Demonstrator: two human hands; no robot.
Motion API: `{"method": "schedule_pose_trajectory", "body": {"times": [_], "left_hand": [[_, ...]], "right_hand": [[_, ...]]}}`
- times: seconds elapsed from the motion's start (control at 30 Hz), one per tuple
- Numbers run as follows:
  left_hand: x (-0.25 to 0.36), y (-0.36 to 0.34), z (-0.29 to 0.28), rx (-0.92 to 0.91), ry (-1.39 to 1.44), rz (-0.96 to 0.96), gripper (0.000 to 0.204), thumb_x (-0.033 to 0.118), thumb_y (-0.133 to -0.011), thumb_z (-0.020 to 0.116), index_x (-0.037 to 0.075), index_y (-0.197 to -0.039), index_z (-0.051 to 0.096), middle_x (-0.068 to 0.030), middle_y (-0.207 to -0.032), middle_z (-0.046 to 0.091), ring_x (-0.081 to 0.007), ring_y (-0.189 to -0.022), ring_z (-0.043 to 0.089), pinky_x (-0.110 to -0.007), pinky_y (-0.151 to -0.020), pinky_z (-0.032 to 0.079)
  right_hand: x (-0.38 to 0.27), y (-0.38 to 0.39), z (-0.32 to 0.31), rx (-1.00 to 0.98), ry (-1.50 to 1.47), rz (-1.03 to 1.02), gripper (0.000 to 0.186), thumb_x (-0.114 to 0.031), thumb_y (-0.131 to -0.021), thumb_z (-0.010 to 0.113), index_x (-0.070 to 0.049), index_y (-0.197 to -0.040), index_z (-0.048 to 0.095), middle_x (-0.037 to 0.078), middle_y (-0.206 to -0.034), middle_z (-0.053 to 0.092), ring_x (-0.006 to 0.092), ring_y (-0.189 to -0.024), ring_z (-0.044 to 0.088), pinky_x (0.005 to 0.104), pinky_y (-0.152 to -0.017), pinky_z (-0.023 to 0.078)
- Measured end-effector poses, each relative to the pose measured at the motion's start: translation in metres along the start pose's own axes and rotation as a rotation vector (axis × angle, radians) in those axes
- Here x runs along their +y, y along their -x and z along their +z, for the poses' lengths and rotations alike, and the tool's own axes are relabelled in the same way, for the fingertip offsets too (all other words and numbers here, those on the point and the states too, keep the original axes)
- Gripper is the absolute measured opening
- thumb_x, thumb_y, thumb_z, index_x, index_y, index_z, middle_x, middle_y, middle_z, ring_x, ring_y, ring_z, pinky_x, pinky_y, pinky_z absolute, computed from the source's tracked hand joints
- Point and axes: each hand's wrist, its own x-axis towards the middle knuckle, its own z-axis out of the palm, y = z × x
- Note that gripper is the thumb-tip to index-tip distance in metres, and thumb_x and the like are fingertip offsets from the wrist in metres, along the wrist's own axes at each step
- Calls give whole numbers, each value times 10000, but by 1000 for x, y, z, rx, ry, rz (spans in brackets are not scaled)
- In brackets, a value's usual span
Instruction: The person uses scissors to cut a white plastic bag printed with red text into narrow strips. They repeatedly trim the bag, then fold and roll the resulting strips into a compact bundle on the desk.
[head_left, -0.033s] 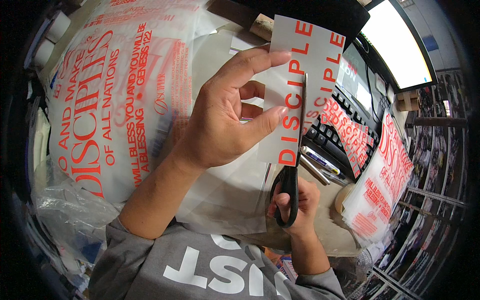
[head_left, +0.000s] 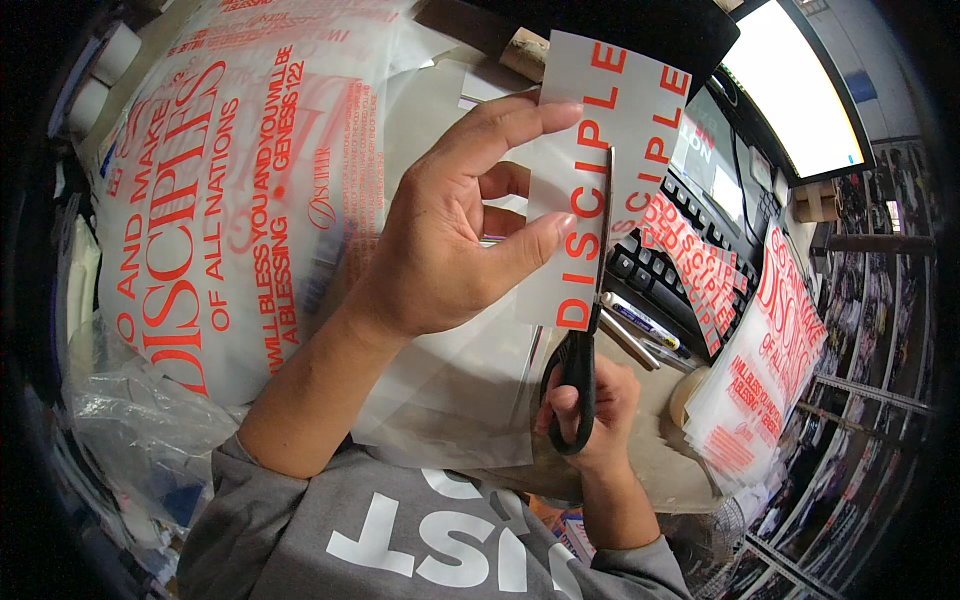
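My left hand (head_left: 440, 220) pinches a thin white sheet (head_left: 575, 180), 2 red-lettered columns; right hand (head_left: 612, 405) grips scissors (head_left: 575, 360), black looped handles, slim blades.

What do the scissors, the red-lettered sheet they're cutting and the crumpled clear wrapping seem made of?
Scissors: black, smooth grips, probably moulded plastic; slim grey blade, likely steel.
Red-lettered sheet: thin, whitish and smooth, perhaps plastic film, though paper is possible.
Crumpled clear wrapping: likely glossy plastic film, being see-through with bright creases.
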Motion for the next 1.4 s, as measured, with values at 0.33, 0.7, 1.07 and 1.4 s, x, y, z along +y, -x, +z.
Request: {"method": "schedule_pose_trajectory", "body": {"times": [0.33,0.7,1.07,1.4], "left_hand": [[-4,2,4,-8,2,-17,626,-97,-824,669,79,-1404,516,-44,-1389,481,-86,-989,601,-175,-753,581],[1,2,6,-73,-11,-33,655,-118,-835,643,10,-1446,444,-79,-1430,423,-184,-1161,580,-284,-915,590],[2,6,11,-50,58,-43,633,-71,-825,685,100,-1412,520,-23,-1405,477,-54,-953,566,-166,-743,558],[8,5,4,-20,58,-28,627,-84,-821,673,78,-1406,516,-49,-1376,481,-67,-929,579,-194,-752,596]], "right_hand": [[-2,-8,6,80,-117,-29,370,-281,-876,796,4,-757,591,0,-579,572,81,-498,549,248,-455,413],[-3,-14,3,101,-1,-82,399,-304,-881,792,1,-732,582,-8,-569,564,65,-481,530,234,-440,396],[-14,-23,6,125,-122,-61,353,-305,-909,760,14,-834,630,-3,-607,584,60,-515,545,220,-473,416],[-16,-31,14,118,-74,-77,195,-158,-936,652,31,-889,647,2,-635,603,70,-506,558,223,-467,427]]}}
